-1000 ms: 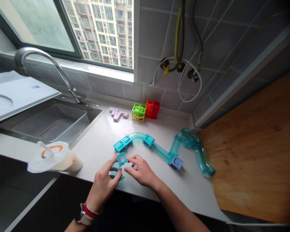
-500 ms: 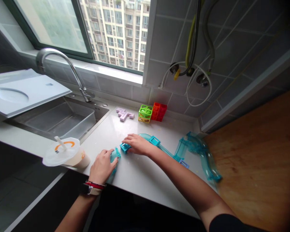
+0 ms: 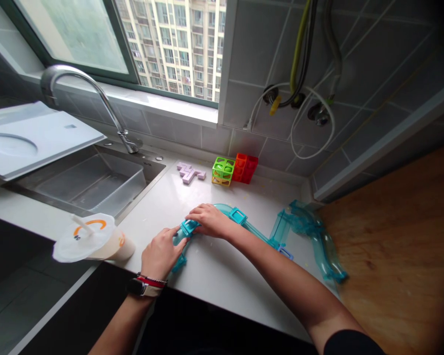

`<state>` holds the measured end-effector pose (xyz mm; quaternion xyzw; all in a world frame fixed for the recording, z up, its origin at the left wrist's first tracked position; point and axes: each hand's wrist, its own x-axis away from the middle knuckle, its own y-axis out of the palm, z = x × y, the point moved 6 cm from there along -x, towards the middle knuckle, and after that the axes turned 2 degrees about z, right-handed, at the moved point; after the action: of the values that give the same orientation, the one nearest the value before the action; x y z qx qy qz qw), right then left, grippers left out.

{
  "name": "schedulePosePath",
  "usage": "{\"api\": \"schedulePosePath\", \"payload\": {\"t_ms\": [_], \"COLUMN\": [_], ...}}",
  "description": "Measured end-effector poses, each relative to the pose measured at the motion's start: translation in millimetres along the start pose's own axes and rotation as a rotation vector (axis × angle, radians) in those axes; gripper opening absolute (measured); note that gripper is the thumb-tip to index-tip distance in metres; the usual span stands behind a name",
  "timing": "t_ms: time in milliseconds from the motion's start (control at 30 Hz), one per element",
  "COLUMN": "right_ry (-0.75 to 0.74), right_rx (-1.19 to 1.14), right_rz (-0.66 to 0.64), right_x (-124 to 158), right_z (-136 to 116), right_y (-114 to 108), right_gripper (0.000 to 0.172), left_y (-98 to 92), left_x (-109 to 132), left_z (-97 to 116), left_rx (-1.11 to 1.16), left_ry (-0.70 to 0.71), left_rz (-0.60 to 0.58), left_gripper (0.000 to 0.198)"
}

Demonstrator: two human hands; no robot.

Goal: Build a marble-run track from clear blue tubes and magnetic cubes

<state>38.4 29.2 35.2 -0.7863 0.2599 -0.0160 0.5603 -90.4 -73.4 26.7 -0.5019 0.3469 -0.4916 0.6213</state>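
My left hand (image 3: 163,252) is closed around a short translucent teal tube piece (image 3: 179,265) near the counter's front edge. The upper end of that piece meets a teal square connector (image 3: 188,227); whether it is fully seated I cannot tell. Over the connector's right side curls my right hand (image 3: 209,220), closed on the end of a curved teal tube track (image 3: 222,207). Its fingers hide part of the joint. Beyond it the track runs right through a second teal connector (image 3: 238,215) and a straight teal section (image 3: 258,233).
More teal tubes (image 3: 320,246) lie at the right beside a wooden surface (image 3: 395,236). Behind stand green-yellow cube frames (image 3: 223,171), red blocks (image 3: 244,168) and lilac pieces (image 3: 189,173). Left are a lidded cup (image 3: 114,246), a sink (image 3: 133,197) and a tap (image 3: 107,101).
My left hand has moved slightly up and right, bringing its tube piece against the connector; the gap between them has closed. My right hand stays on the track. The view has shifted a little.
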Motion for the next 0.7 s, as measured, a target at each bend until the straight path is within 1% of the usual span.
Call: {"api": "schedulePosePath", "payload": {"t_ms": [133,267,467,700], "right_ry": [0.002,0.002,-0.017,-0.048], "right_rx": [0.006,-0.003,0.043,0.067], "right_rz": [-0.004,0.003,-0.040,-0.045], "right_x": [0.2,0.1,-1.1,-2.5], "right_z": [0.8,1.2,1.3,1.2], "right_y": [-0.6,-1.2,2.4,5.4], "right_gripper": [0.042,0.042,0.040,0.039], "left_y": [0.6,0.6,-2.0,3.9], "left_x": [1.6,2.3,-3.4,-7.8], "left_z": [-1.9,-2.7,3.1,3.3], "left_rx": [0.007,0.001,-0.007,0.028], "left_ry": [-0.003,-0.027,-0.011,0.004], "left_rz": [0.021,0.017,0.033,0.047], "left_gripper": [0.043,0.043,0.039,0.037]}}
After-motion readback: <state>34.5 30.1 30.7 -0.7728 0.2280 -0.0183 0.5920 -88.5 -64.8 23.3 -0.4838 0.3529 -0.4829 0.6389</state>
